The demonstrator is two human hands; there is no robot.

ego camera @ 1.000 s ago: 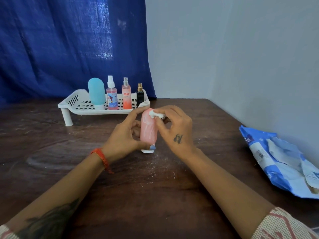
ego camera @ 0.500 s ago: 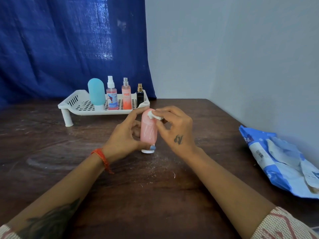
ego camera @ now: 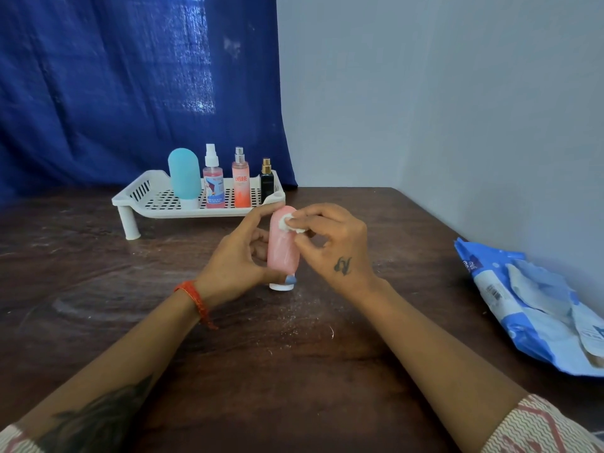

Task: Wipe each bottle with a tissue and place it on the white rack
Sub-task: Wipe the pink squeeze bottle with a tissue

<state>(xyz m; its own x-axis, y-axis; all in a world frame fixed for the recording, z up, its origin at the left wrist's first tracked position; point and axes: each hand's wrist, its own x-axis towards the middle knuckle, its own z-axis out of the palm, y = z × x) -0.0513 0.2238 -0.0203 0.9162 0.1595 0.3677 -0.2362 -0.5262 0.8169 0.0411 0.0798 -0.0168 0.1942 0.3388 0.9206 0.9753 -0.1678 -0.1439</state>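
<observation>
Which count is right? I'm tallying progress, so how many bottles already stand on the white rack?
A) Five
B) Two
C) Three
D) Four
D: on the white rack stand four: the teal bottle, the white-capped spray bottle, the orange spray bottle and the small dark bottle. The pink bottle is off the rack, held by the left hand while the right hand presses a tissue to it.

Matt pink bottle [ego camera: 281,248] (soft-looking plastic), scuffed dark wood table [ego camera: 294,371], perforated plastic rack [ego camera: 199,209]
</observation>
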